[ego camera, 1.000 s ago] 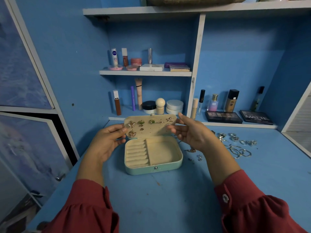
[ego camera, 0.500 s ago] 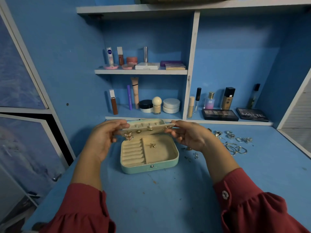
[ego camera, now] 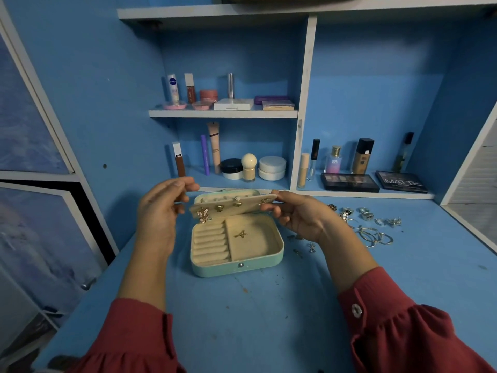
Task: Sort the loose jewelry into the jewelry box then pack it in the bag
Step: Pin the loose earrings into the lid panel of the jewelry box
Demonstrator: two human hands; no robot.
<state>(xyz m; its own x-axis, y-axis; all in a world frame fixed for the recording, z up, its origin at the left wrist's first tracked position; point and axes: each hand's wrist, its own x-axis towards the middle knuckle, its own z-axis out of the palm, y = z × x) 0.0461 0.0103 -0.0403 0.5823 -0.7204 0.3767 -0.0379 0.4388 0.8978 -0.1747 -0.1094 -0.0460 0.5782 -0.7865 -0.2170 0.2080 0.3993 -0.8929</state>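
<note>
Two hands at the jewelry box (ego camera: 236, 254) on the tabletop (ego camera: 269, 319): right hand (ego camera: 298, 219) pinches the earring panel (ego camera: 234, 207), left hand (ego camera: 161, 208) loosely curled, empty. One butterfly stud (ego camera: 241, 234) lies in the tray. Advisable: swing panel slowly, supporting both ends.

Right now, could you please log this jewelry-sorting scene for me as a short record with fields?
box: mint jewelry box open on blue table
earring panel: beige flap tilted over the tray, studs pinned on it
right hand: pinches the flap's right end
left hand: beside the flap's left end, fingers relaxed
tray: one gold butterfly earring
unsorted: silver jewelry right of box
bag: not visible
</note>
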